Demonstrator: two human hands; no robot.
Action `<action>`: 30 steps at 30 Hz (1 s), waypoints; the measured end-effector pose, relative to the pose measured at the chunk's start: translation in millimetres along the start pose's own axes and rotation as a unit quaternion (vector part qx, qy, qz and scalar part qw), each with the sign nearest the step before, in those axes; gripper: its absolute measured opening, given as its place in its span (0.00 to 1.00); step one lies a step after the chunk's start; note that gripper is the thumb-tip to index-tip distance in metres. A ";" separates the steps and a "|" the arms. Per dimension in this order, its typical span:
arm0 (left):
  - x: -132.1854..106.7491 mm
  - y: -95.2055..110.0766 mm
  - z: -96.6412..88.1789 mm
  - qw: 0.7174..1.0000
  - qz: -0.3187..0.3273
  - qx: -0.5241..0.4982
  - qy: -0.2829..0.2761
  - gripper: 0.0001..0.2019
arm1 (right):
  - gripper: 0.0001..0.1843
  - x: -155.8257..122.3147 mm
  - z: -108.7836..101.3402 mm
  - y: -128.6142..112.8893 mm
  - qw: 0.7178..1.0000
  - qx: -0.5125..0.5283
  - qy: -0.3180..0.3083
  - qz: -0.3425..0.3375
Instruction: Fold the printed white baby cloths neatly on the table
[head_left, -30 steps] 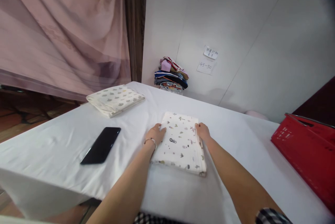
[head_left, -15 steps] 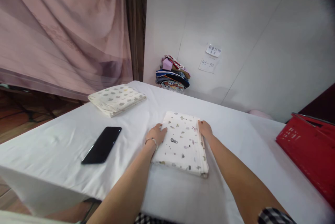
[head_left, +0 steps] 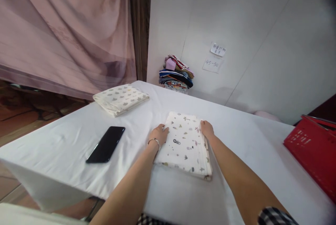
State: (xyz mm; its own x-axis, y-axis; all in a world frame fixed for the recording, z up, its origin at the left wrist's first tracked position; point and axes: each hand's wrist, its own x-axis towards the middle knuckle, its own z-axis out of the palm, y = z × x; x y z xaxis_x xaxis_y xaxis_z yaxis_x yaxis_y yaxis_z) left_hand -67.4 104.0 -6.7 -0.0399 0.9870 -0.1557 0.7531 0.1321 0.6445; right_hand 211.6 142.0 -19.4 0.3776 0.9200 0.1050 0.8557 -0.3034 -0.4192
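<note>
In front of me a folded white cloth [head_left: 183,144] with small printed motifs lies on the white-covered table [head_left: 236,134]. My left hand [head_left: 159,135], with a bracelet at the wrist, grips its left edge. On the opposite side, my right hand [head_left: 207,129] holds the upper right edge, fingers closed around it. The fingertips of both hands are partly hidden by the cloth. Farther back on the left rests another folded cloth [head_left: 120,99], cream with grey motifs.
A black phone [head_left: 105,145] lies left of my left arm. At the right edge stands a red object [head_left: 312,151] with white lettering. Stacked fabrics [head_left: 175,74] rise behind the table's far edge, near a wall with paper notes [head_left: 213,63]. A pink curtain [head_left: 78,25] hangs at left.
The whole view has shifted slightly, so things sit a little farther right in it. Both hands stay on the same edges of the folded cloth.
</note>
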 end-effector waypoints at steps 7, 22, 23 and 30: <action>-1.3 1.4 -1.2 1.000 0.004 0.005 -0.002 0.21 | 0.26 -20.3 -23.8 3.6 0.997 0.055 0.032 -0.034; 2.8 -1.4 0.9 1.000 0.011 0.008 -0.002 0.22 | 0.32 -106.0 -15.0 -12.7 0.978 -0.028 -0.123 -0.168; 3.2 -1.3 1.0 1.000 0.013 0.011 0.001 0.22 | 0.32 -110.7 -16.2 -9.6 0.976 -0.001 -0.127 -0.175; 2.9 -0.7 0.7 1.000 0.016 0.014 0.005 0.23 | 0.28 -134.0 -22.7 32.9 0.930 0.366 -0.020 0.012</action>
State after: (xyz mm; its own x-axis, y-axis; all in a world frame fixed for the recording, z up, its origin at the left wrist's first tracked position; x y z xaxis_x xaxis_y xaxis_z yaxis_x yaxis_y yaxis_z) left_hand -67.6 106.7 -8.1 -0.0217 0.9917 -0.1270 0.7717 0.0974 0.6285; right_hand 197.1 3.1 -26.8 0.3670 0.9283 0.0603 0.3711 -0.0866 -0.9246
